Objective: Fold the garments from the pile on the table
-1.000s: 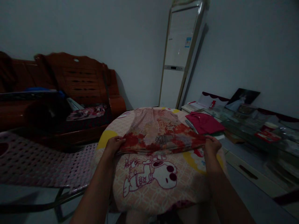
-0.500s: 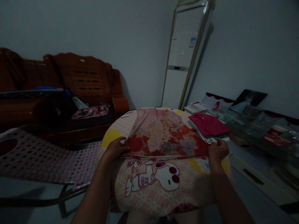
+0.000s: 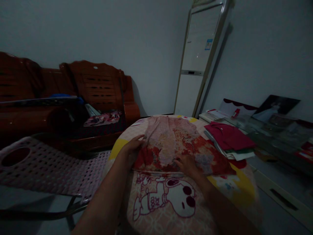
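My right hand [image 3: 187, 164] has moved in off the patterned garment [image 3: 186, 138]'s hem corner, leaving it unheld; left hand [image 3: 132, 148] at opposite edge, can't tell if either's pinching.

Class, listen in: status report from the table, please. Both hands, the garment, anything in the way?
Left hand at garment's left edge; right hand over its lower middle. Garment spread flat. Folded clothes beside it.

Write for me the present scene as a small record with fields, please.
garment: patterned, pinkish and red, spread out
left hand: at garment's left edge
right hand: at garment's lower middle
underneath: patterned cloth with cartoon dog
right side: folded clothes, dark pink on top
left side: woven chair, wooden sofa
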### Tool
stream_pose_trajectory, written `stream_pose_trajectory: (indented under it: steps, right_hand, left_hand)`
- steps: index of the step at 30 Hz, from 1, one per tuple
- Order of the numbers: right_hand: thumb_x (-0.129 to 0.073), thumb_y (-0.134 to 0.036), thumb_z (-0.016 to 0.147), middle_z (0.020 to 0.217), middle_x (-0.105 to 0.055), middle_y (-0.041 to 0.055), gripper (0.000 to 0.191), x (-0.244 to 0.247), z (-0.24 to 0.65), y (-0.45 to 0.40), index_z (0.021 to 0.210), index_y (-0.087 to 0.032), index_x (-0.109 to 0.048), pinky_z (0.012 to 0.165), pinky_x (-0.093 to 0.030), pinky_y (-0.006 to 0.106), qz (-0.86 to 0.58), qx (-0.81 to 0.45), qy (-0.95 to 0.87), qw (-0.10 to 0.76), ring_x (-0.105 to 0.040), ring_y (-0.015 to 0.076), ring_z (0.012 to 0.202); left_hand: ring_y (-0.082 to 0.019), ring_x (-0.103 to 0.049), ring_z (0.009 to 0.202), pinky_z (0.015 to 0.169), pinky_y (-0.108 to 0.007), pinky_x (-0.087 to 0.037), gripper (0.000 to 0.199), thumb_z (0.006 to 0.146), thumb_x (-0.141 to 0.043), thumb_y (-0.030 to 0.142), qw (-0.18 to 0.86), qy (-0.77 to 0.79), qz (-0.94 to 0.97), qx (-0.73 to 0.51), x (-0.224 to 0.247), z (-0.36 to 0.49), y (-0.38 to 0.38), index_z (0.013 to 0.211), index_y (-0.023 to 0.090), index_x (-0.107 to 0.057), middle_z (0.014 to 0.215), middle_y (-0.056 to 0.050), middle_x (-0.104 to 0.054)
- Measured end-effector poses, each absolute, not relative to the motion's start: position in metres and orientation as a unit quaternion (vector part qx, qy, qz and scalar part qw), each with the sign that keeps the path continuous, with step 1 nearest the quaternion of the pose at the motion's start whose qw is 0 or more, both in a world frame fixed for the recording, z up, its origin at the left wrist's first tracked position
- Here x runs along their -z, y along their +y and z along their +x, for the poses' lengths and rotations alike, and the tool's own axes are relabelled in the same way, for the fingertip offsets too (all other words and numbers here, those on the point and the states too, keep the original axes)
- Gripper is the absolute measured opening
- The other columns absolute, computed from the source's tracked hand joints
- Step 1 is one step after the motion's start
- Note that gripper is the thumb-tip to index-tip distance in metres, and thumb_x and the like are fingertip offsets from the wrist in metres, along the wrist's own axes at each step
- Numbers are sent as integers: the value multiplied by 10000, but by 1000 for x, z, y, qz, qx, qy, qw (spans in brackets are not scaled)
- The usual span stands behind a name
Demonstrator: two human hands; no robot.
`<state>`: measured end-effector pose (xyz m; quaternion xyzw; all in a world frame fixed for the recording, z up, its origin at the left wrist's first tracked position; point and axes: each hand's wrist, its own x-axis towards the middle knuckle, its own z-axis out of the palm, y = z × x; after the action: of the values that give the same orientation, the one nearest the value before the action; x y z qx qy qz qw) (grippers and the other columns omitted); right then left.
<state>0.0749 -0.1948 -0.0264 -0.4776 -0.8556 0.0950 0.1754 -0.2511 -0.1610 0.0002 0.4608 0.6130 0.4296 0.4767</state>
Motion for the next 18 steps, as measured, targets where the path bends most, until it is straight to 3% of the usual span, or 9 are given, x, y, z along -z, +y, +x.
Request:
stream_pose_trajectory:
  steps: [4, 9, 13, 18]
  right_hand:
    - [-557, -265, 914, 925, -750, 69, 175, 35, 75, -201, 978, -212, -711, 737, -430, 250, -485, -73, -855, 169, -689, 191, 848]
    - [-546, -253, 921, 934, -751, 55, 175, 34, 76, -201, 987, -220, -705, 741, -434, 240, -485, -82, -854, 172, -695, 184, 863]
    - [-529, -263, 934, 931, -750, 57, 187, 35, 75, -201, 978, -218, -705, 736, -429, 249, -492, -77, -852, 160, -693, 188, 851]
    - [-519, -247, 935, 907, -745, 61, 185, 33, 75, -203, 961, -216, -699, 732, -428, 258, -485, -81, -854, 171, -688, 191, 832]
  left_hand:
    - [-233, -682, 1007, 802, -275, -545, 553, 600, -779, 277, 411, 620, 490, -455, 3, -251, -128, 1136, 167, -702, 1209, -101, -702]
    - [-249, -701, 933, 759, -268, -522, 390, 657, -696, 162, 276, 751, 495, -340, 16, -265, -110, 1045, 151, -735, 1020, -93, -757]
    - [-272, -684, 1009, 786, -277, -503, 578, 634, -731, 170, 170, 807, 488, -285, 22, -279, -107, 1208, 166, -663, 1104, -125, -733]
    - [-253, -692, 928, 736, -272, -497, 618, 673, -723, 242, 229, 760, 499, -348, 15, -274, -84, 1274, 147, -615, 1112, -137, -721]
